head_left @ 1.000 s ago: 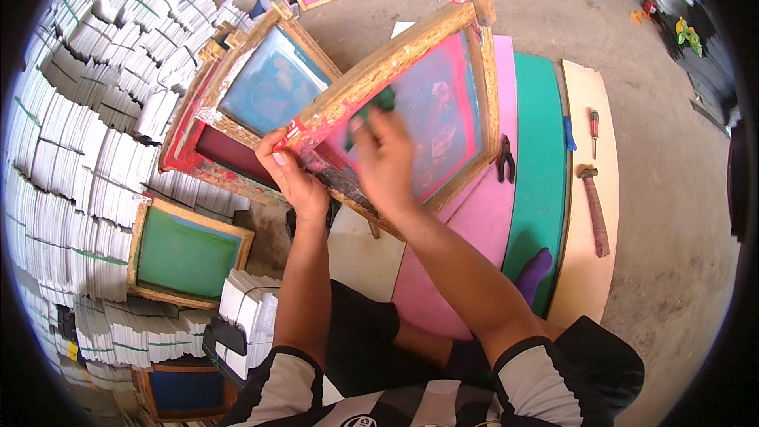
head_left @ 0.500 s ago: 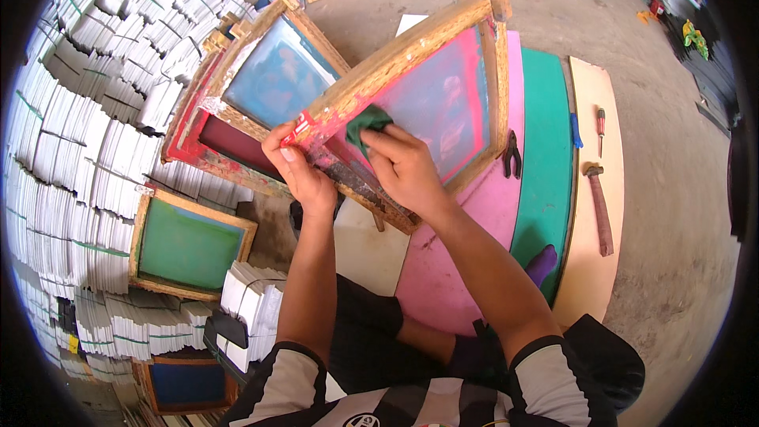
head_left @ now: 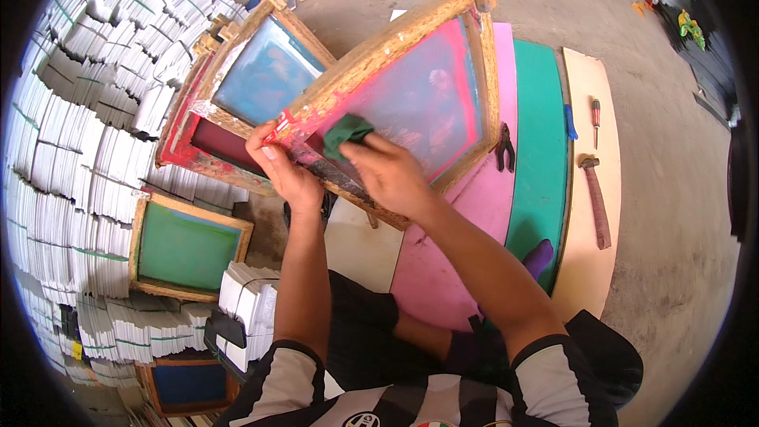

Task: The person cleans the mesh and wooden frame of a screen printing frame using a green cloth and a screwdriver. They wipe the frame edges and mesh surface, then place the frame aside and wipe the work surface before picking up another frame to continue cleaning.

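Note:
A wood-framed printing screen point(head_left: 411, 103) with bluish mesh and pink edging is held up, tilted, before me. My left hand point(head_left: 286, 178) grips its near left corner, thumb on top of the frame. In my right hand point(head_left: 389, 176) a bunched dark green cloth point(head_left: 346, 136) is pinched, lying against the mesh close to that same corner. Behind the held screen leans another framed screen with blue mesh point(head_left: 269, 71). Beneath that one is a red-painted frame point(head_left: 178, 146) with dark red mesh.
Bundled stacks of white paper point(head_left: 71, 174) fill the left side. A green-mesh screen point(head_left: 190, 247) leans there. To the right lie pink point(head_left: 451, 253), green point(head_left: 538, 158) and cream point(head_left: 585, 269) boards, with pliers point(head_left: 506, 149), a screwdriver point(head_left: 596, 122) and a hammer point(head_left: 597, 202).
The cloth in my right hand has shifted left and slightly down along the mesh. The held screen and my left hand appear a little further left, as does most of the surroundings.

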Motion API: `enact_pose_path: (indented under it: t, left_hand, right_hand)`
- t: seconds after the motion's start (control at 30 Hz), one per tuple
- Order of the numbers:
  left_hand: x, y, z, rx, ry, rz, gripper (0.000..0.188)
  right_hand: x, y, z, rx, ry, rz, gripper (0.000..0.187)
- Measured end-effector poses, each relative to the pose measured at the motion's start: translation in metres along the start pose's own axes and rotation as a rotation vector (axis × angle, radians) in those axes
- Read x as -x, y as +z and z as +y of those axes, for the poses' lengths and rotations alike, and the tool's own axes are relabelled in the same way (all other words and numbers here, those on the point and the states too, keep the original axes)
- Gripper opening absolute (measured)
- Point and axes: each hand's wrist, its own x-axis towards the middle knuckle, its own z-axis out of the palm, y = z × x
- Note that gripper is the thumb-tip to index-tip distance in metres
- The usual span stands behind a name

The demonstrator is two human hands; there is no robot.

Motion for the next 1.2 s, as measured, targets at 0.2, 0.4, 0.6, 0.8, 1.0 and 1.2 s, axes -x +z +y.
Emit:
enact_pose_path:
  t: [0.2,0.4,0.6,0.8,1.0,1.2]
  left_hand:
    - [0.001,0.002,0.008,-0.064,0.027,-0.017,0.042]
    - [0.007,-0.001,0.009,-0.071,0.057,-0.019,0.045]
    - [0.011,-0.001,0.008,-0.039,0.061,0.007,0.044]
    - [0.014,0.001,0.016,-0.041,0.07,-0.049,0.047]
    - [0.023,-0.006,0.015,0.046,0.049,-0.034,0.048]
    - [0.021,0.005,0.021,-0.015,0.061,-0.055,0.049]
  right_hand:
    - [0.097,0.018,0.067,0.303,-0.016,-0.205,0.031]
    - [0.074,0.019,0.038,0.141,0.051,0.029,0.029]
    - [0.097,0.031,0.052,0.298,0.016,-0.069,0.023]
    - [0.041,-0.03,0.037,0.542,-0.414,0.152,0.024]
    - [-0.038,-0.051,0.029,0.625,-0.665,0.038,0.017]
    - [-0.041,-0.125,0.099,0.855,-0.123,0.389,0.018]
